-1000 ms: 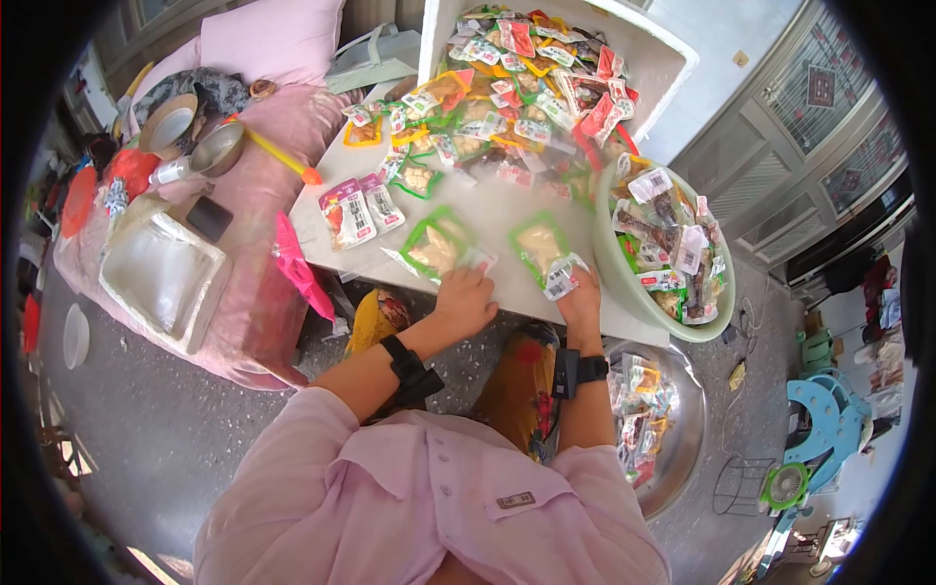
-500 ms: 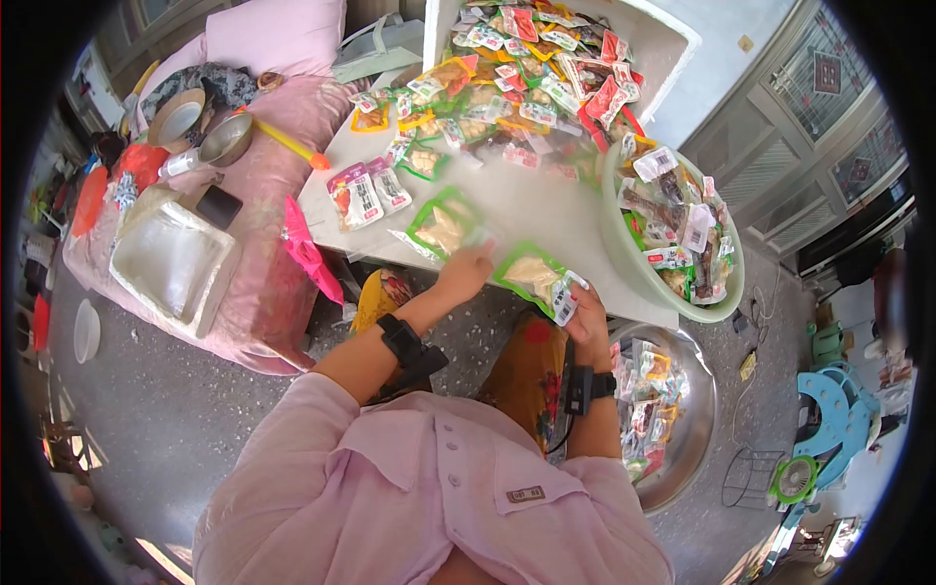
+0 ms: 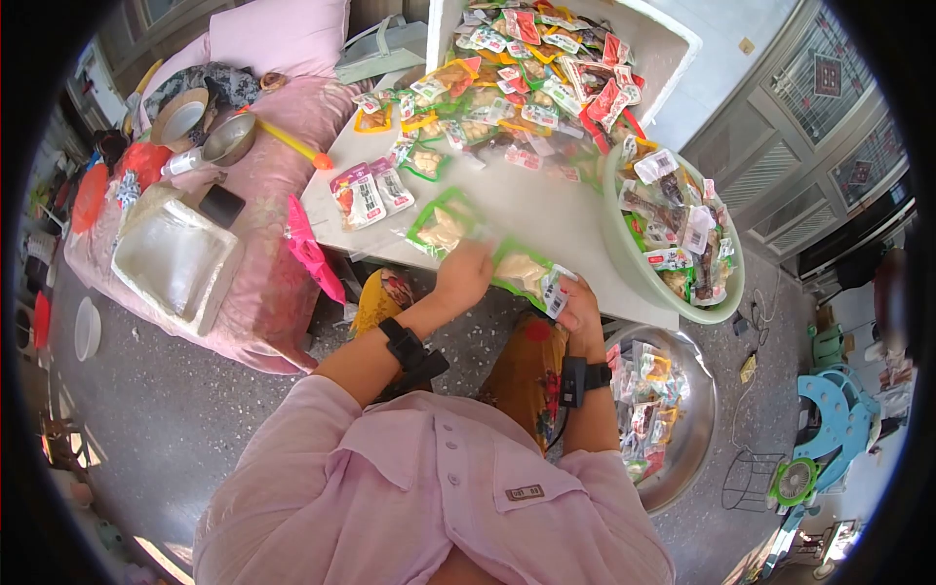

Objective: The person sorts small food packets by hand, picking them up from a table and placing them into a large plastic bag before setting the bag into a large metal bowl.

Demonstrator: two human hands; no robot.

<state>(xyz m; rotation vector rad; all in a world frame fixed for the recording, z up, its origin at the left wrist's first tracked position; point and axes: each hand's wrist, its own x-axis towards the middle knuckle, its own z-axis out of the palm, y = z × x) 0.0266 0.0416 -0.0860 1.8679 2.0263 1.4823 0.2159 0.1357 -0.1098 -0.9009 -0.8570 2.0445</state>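
Observation:
My right hand (image 3: 582,310) grips the right end of a green-edged clear food packet (image 3: 522,269), by its white label; pale pieces show inside. Beside that packet's left edge is my left hand (image 3: 462,280), its fingers curled and slightly blurred, so what they pinch is hidden. Just beyond it, another green-edged food packet (image 3: 442,226) with pale contents lies flat on the pale table (image 3: 531,202). Two red-and-white packets (image 3: 359,202) lie together farther left on the tabletop.
A white foam box (image 3: 663,49) spills many small packets across the table's back. A pale green tub (image 3: 729,302) of packets stands at the right. Below it, a metal basin (image 3: 690,419) holds more. The pink-covered bed (image 3: 273,302) carries another foam box (image 3: 175,258) and pans.
My right hand has shifted slightly left and up, bringing its packet closer to my left hand. The left hand has moved a little, with fingers now curled nearer the held packet's edge.

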